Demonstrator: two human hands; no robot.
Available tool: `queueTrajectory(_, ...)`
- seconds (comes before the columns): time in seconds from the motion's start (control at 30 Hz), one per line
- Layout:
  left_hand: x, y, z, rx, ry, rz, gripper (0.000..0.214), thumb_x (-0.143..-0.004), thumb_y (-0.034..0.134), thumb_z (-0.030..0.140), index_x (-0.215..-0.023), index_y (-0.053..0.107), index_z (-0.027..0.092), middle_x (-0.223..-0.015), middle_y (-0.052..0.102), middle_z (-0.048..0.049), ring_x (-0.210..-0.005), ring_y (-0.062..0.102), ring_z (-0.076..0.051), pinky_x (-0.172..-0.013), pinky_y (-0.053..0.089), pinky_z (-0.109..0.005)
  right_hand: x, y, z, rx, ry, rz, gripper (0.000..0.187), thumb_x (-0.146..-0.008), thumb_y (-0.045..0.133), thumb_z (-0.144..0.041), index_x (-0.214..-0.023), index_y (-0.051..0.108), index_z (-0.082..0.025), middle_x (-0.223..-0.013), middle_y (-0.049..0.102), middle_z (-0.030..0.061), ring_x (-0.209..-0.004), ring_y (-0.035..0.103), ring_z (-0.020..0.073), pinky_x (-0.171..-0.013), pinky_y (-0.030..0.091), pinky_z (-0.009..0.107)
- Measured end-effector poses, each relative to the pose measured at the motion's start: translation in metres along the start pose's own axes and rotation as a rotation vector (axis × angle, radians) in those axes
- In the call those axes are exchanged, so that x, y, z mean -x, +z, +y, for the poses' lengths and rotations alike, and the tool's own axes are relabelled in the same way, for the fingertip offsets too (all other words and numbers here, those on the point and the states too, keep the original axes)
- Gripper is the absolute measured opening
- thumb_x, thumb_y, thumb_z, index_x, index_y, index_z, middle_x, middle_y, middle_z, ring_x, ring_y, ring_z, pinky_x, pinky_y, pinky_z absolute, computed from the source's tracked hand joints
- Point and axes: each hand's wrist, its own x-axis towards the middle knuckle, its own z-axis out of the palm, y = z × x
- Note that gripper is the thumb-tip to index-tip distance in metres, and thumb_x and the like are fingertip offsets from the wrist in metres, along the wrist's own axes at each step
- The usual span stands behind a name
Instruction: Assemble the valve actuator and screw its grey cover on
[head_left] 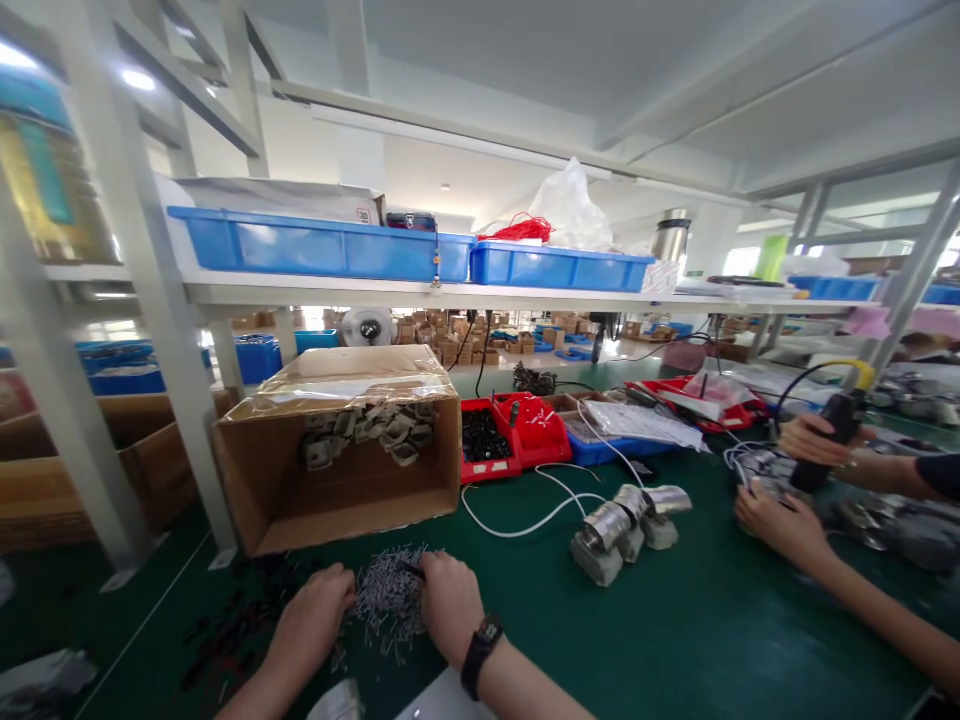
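Observation:
A heap of small thin grey metal pieces (pixel 390 598), like pins or screws, lies on the green table between my hands. My left hand (pixel 313 612) is closed at the heap's left side, fingertips pressed together; whatever they pinch is hidden. On the other side my right hand (pixel 454 608), with a dark band at the wrist, is closed around a small dark piece (pixel 409 568) whose tip sticks out over the heap. Loose small black parts (pixel 240 622) are scattered left of my left hand. Below, a silvery piece (pixel 336 702) is partly cut off.
An open cardboard box (pixel 341 530) with grey parts stands ahead. Red bins (pixel 489 468) sit beside it. Silvery cylindrical units (pixel 628 530) with a white cable (pixel 510 534) lie to the right. There a co-worker's hands (pixel 787 535) hold a dark power tool (pixel 829 440). Shelf overhead.

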Motion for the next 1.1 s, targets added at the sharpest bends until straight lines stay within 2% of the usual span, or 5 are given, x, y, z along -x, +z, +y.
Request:
queueTrajectory(0.2,0.011,-0.046,0.005,0.513,-0.197,0.181,0.020,-0.085,0.049,0.032,-0.071,0.051,0.017,-0.063,0.054,0.0000,-0.060,0.052,-0.016,-0.057,0.038,-0.024,-0.007,-0.008,0.009,-0.222,0.025,0.084,0.021,-0.084,0.048,0.001,-0.078,0.059,-0.016,-0.080,0.064,0.0078,-0.069,0.061,0.0204,-0.055,0.041,0.025)
queueTrajectory(0.43,0.157,-0.069,0.026,1.631,-0.710,0.354,0.021,-0.060,0.074,0.015,-0.075,0.059,0.015,-0.073,0.061,-0.0018,-0.064,0.058,-0.013,-0.059,0.051,-0.022,0.026,-0.021,-0.004,-0.549,-0.032,-0.140,0.022,-0.086,0.047,-0.011,-0.066,0.049,-0.018,-0.059,0.055,-0.0007,-0.055,0.053,0.0152,-0.052,0.037,0.023)
queueTrajectory(0.57,0.194,-0.042,0.039,1.641,-0.876,0.305,0.025,-0.061,0.073,0.012,-0.083,0.061,0.013,-0.077,0.066,-0.0061,-0.067,0.063,-0.015,-0.062,0.052,-0.022,0.068,-0.042,-0.033,-0.717,-0.136,-0.161,0.019,-0.092,0.043,-0.023,-0.078,0.055,-0.018,-0.079,0.062,0.0020,-0.076,0.057,0.0164,-0.068,0.041,0.025)
queueTrajectory(0.87,0.161,0.005,0.035,1.154,-0.595,0.472,0.033,-0.068,0.062,0.045,-0.079,0.061,0.014,-0.084,0.068,-0.0075,-0.084,0.063,-0.022,-0.077,0.046,-0.029,0.099,-0.014,-0.059,-0.854,-0.366,-0.103,0.016,-0.092,0.038,-0.015,-0.085,0.050,-0.021,-0.104,0.059,0.0034,-0.098,0.054,0.0153,-0.083,0.040,0.024)
queueTrajectory(1.1,0.148,0.019,0.029,1.088,-0.535,0.216,0.029,-0.060,0.062,0.047,-0.069,0.061,0.019,-0.074,0.068,-0.0038,-0.076,0.064,-0.025,-0.071,0.047,-0.030,0.112,-0.007,-0.065,-0.846,-0.309,-0.027,0.016,-0.089,0.040,-0.011,-0.086,0.051,-0.022,-0.107,0.058,0.0038,-0.094,0.057,0.0152,-0.080,0.041,0.022)
